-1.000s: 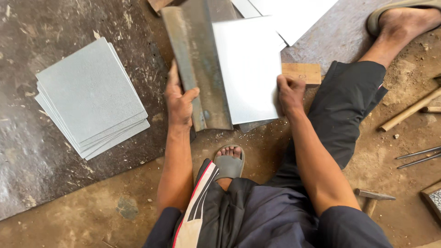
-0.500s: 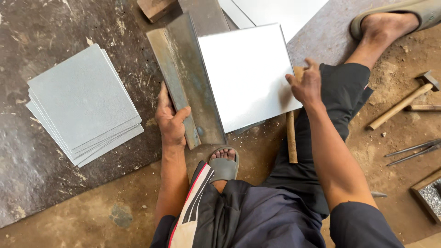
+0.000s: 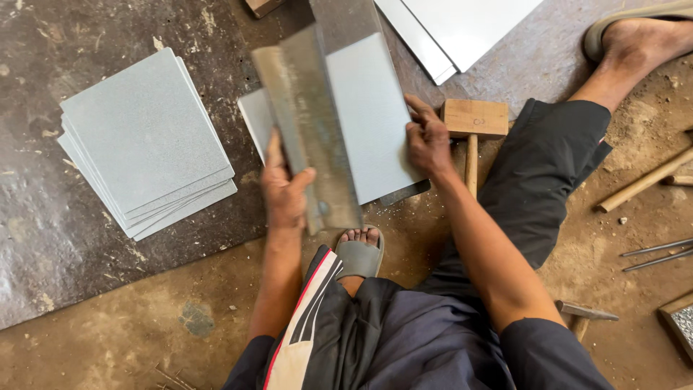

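From the head camera I see my left hand (image 3: 285,191) with its fingers closed around the near end of a long worn steel angle bar (image 3: 310,123), which lies tilted across a pale grey metal sheet (image 3: 372,108). My right hand (image 3: 427,139) presses on the sheet's right edge, fingers curled over that edge and gripping it. The sheet rests on a dark slab (image 3: 43,217) on the dirt floor, ahead of my sandalled foot (image 3: 359,253). A wooden mallet (image 3: 473,126) lies just beside my right hand. A stack of grey square sheets (image 3: 144,137) sits well apart to the left, and larger pale sheets (image 3: 462,25) lie beyond.
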Available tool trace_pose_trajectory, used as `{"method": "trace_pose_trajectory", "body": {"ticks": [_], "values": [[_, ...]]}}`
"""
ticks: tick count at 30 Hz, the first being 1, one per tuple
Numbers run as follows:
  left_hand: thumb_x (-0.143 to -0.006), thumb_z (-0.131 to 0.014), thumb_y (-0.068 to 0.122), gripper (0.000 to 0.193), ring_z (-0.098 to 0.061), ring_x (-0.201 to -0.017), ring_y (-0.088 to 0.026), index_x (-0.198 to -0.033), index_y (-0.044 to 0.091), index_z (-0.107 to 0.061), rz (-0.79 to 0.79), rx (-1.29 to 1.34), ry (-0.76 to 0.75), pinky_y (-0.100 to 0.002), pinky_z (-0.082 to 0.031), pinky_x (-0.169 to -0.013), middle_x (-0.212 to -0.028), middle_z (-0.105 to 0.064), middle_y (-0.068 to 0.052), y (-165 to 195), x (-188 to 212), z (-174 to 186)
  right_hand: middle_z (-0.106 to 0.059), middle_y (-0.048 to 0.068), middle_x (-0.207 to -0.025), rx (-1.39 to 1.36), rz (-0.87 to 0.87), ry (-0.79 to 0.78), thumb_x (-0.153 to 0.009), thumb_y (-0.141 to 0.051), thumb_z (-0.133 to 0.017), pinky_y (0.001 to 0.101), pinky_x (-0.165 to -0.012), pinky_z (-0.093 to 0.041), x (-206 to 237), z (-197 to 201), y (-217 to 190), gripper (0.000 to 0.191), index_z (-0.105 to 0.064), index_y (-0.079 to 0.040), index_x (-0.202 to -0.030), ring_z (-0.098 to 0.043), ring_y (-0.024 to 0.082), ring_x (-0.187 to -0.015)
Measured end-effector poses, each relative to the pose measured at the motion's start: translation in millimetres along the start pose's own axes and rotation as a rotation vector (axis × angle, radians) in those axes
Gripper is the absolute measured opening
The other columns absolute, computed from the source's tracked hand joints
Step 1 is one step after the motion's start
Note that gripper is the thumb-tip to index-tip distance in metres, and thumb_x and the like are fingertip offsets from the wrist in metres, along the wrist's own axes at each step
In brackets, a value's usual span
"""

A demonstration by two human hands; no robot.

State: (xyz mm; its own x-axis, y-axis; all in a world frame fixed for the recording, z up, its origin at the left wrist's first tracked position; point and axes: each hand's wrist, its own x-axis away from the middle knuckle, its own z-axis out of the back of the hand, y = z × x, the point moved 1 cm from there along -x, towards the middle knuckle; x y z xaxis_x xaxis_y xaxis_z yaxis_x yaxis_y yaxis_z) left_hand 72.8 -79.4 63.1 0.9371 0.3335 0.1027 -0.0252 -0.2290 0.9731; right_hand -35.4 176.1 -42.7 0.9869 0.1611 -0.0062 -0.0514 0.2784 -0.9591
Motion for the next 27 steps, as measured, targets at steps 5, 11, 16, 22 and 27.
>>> {"method": "trace_pose_trajectory", "body": {"ticks": [5, 11, 16, 22, 27], "values": [[-0.075, -0.048, -0.007, 0.09, -0.055, -0.134, -0.038, -0.16, 0.003, -0.021, 0.161, -0.25, 0.143, -0.047, -0.05, -0.102, -0.159, -0.039, -0.022, -48, 13, -61, -0.05, 0.014, -0.158, -0.089, 0.006, -0.056, -0.099, 0.004, -0.05, 0.0316, -0.112, -0.047, -1, -11, -4, 0.058, -0.04, -0.001, -0.156, -0.058, 0.024, -0.134], [-0.089, -0.054, 0.003, 0.087, -0.026, -0.154, -0.048, -0.16, -0.009, -0.005, -0.209, -0.477, 0.072, -0.048, -0.022, -0.128, -0.164, -0.02, -0.037, -80, -11, -83, -0.039, 0.017, -0.166, -0.032, 0.081, -0.108, -0.109, -0.011, -0.044, 0.0335, -0.125, -0.03, 2, -6, -9, 0.051, -0.038, 0.006, -0.156, -0.039, 0.028, -0.154], [-0.079, -0.05, -0.004, 0.093, -0.022, -0.159, -0.047, -0.161, -0.005, -0.006, -0.31, -0.645, 0.117, -0.049, -0.014, -0.136, -0.166, -0.023, -0.033, -89, -78, -86, -0.015, 0.019, -0.175, 0.047, 0.126, -0.216, -0.112, -0.029, -0.047, 0.0386, -0.128, -0.025, 3, -8, -10, 0.056, -0.047, 0.017, -0.144, -0.024, 0.035, -0.16], [-0.08, -0.049, -0.01, 0.096, -0.023, -0.158, -0.043, -0.163, 0.002, -0.001, -0.18, -0.686, 0.099, -0.053, -0.004, -0.133, -0.167, -0.022, -0.029, -95, -85, -117, 0.001, 0.02, -0.176, 0.194, 0.163, -0.311, -0.112, -0.036, -0.049, 0.0448, -0.129, -0.025, -1, -4, 2, 0.061, -0.071, 0.014, -0.085, -0.017, 0.043, -0.161], [-0.098, -0.055, 0.005, 0.082, -0.023, -0.159, -0.039, -0.164, 0.025, -0.012, -0.596, -1.231, -0.029, -0.069, -0.011, -0.129, -0.169, -0.022, -0.022, -72, -83, -130, -0.013, 0.026, -0.17, 0.259, 0.227, -0.321, -0.101, -0.028, -0.067, 0.0463, -0.127, -0.025, -3, 8, 7, 0.061, -0.046, 0.025, -0.122, -0.023, 0.042, -0.158]]}}
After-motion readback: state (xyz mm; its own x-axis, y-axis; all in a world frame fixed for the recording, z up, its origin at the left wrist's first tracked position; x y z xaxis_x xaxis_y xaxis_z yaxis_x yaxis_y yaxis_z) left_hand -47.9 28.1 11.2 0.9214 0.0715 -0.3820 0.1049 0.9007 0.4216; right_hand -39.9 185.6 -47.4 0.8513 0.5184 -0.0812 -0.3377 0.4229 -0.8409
